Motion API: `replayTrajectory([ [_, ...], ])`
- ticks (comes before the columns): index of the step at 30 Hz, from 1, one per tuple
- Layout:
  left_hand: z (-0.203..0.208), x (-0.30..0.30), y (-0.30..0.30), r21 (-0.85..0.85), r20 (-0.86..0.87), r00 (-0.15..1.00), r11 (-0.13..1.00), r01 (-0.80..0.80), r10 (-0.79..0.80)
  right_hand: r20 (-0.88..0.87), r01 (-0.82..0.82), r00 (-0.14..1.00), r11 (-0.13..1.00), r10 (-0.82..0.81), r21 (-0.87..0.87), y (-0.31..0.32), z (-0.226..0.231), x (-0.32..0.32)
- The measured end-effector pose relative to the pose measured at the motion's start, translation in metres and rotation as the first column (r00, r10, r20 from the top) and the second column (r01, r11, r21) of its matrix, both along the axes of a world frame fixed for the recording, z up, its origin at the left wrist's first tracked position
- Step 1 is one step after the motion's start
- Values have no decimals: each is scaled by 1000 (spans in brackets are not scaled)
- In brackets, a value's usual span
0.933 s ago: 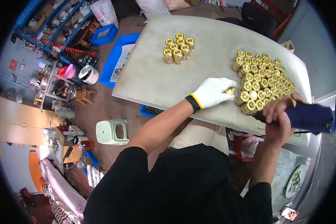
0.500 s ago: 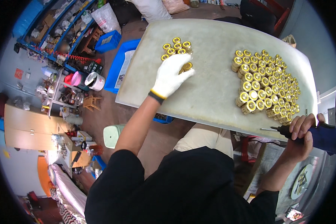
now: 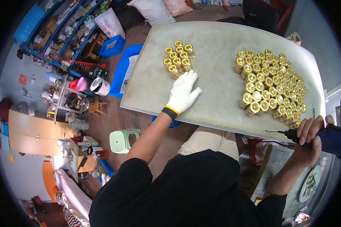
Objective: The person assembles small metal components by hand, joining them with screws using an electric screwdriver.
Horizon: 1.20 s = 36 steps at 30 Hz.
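My left hand [image 3: 183, 90], in a white glove with a yellow and dark cuff, lies on the pale tabletop [image 3: 216, 83] with its fingers stretched out and nothing in them. Its fingertips are close to the near side of a small cluster of gold cylindrical metal parts [image 3: 173, 68], which stand upright with yellow-ringed tops. A much larger group of the same gold parts [image 3: 268, 82] stands packed at the table's right. My bare right hand [image 3: 308, 138] is wrapped round a dark electric screwdriver [image 3: 323, 141], its thin metal bit pointing left over the table's near edge.
Blue plastic bins [image 3: 125, 73] stand beside the table's left edge. A pale green stool [image 3: 121, 140] is on the floor at left. Near my right arm, a lower bench carries a round plate [image 3: 310, 184] with small pieces. Blue shelves [image 3: 64, 34] line the far left.
My left hand has drawn back toward me from over the small cluster, uncovering its near parts. The right hand still holds the screwdriver, almost unmoved.
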<state>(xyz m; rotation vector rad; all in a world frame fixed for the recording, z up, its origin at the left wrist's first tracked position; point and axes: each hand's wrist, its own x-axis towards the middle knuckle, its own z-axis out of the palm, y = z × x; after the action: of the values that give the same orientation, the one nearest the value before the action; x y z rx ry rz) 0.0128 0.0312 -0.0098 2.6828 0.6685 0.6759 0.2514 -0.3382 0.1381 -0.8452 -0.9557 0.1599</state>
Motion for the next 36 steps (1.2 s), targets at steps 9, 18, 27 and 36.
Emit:
replayTrajectory([
  [9,45,69,-96,-613,174,957,735,290,-232,15,-104,995,994,103,44,10,13,-9],
  [18,28,134,-67,-690,266,913,600,405,-310,-1,-42,999,998,42,37,8,17,-12],
  [27,15,134,-69,-560,362,834,618,551,-415,-14,-25,1000,1000,25,13,14,17,-10],
  [36,18,132,-57,-651,295,815,520,554,-499,-31,-5,999,999,4,-48,20,5,-11],
])
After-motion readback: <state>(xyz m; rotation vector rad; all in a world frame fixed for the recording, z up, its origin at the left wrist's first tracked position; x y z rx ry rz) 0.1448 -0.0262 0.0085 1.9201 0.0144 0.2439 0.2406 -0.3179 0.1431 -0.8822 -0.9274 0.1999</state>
